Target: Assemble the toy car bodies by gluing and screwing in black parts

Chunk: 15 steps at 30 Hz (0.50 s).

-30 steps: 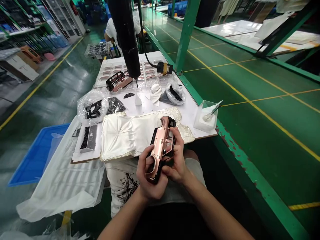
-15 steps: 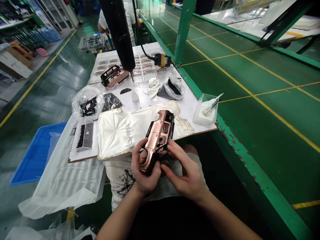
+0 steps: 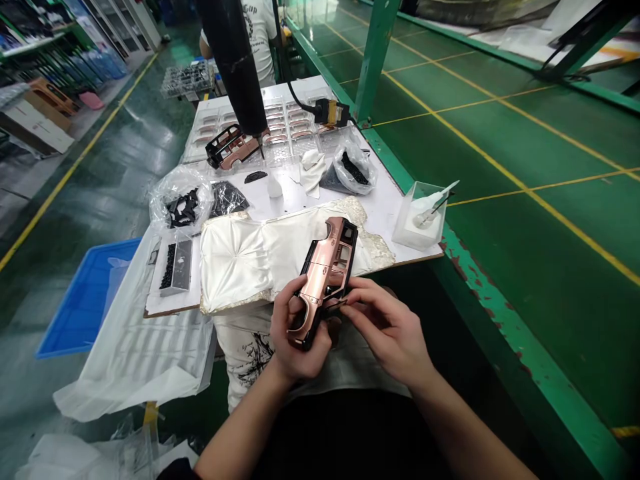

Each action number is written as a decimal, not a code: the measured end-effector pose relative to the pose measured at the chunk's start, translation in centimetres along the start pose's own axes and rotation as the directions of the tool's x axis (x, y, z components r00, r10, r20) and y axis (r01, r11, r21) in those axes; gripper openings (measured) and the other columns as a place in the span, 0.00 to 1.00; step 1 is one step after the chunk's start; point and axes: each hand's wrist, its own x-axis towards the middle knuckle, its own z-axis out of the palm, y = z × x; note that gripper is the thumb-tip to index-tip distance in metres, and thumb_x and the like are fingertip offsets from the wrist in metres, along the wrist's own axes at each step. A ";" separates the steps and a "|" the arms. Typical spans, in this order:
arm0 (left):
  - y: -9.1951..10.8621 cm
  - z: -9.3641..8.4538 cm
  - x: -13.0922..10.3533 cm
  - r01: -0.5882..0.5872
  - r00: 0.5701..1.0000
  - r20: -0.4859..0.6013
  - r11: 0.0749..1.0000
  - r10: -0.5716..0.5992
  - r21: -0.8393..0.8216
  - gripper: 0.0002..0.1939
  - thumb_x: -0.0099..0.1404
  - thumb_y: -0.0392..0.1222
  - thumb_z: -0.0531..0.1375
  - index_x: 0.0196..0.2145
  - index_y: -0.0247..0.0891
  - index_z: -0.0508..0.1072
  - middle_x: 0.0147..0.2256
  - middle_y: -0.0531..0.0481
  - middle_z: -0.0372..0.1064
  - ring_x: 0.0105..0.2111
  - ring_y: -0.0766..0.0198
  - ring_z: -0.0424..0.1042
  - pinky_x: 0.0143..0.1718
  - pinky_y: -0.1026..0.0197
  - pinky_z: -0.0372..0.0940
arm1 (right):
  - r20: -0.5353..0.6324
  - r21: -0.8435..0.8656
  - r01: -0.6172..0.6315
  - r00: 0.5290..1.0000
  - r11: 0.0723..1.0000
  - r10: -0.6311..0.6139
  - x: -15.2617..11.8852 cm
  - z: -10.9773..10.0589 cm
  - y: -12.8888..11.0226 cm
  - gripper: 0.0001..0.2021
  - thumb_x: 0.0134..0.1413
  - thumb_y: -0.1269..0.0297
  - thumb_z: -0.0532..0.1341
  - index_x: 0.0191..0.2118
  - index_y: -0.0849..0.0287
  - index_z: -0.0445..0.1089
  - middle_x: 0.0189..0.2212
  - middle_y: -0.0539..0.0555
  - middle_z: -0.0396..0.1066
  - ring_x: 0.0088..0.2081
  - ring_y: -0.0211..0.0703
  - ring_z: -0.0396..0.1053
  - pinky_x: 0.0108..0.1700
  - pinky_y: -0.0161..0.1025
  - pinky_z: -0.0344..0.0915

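Note:
My left hand point(image 3: 299, 337) is wrapped round the front end of a copper-coloured model car body point(image 3: 323, 267) with black trim, held tilted over my lap at the table's front edge. The body lies on its side in the grip, its window openings turned to the right. At the windscreen end, my right hand point(image 3: 387, 327) pinches a thin dark strip point(image 3: 336, 305) between thumb and forefinger. Whether this strip is joined to the body I cannot tell. Just beyond the hands lies a white padded cloth point(image 3: 240, 260).
A second model car body point(image 3: 233, 147) lies near a clear blister tray point(image 3: 280, 143), under a hanging black screwdriver point(image 3: 237, 73). Bags of black parts point(image 3: 183, 207) and a box of small black pieces point(image 3: 176, 267) stand left. A clear holder point(image 3: 420, 217) stands right. Another person point(image 3: 257, 40) sits beyond.
My right hand has moved up to the windscreen end and its fingertips have closed on the thin strip. The car body stays in my left hand. The whole view has shifted slightly.

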 end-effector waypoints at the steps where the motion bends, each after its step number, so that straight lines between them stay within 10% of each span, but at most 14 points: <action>1: 0.0 0.0 0.0 -0.003 1.000 0.008 1.000 0.003 -0.007 0.34 0.61 0.30 0.60 0.64 0.42 0.61 0.32 0.53 0.77 0.23 0.65 0.75 0.27 0.62 0.74 | 0.025 -0.011 0.009 1.000 1.000 -0.009 0.2 -0.3 -0.2 0.02 0.66 0.68 0.65 0.41 0.56 0.76 0.49 0.58 0.78 0.47 0.46 0.79 0.42 0.35 0.79; 15: 0.4 -0.8 0.7 -0.140 0.973 0.210 0.973 0.100 0.185 0.45 0.54 0.28 0.62 0.69 0.38 0.57 0.38 0.49 0.80 0.26 0.66 0.76 0.32 0.66 0.75 | 0.120 0.115 0.019 0.992 0.993 -0.033 -0.8 -1.3 2.3 0.05 0.69 0.69 0.62 0.47 0.52 0.72 0.46 0.55 0.77 0.39 0.41 0.76 0.41 0.35 0.74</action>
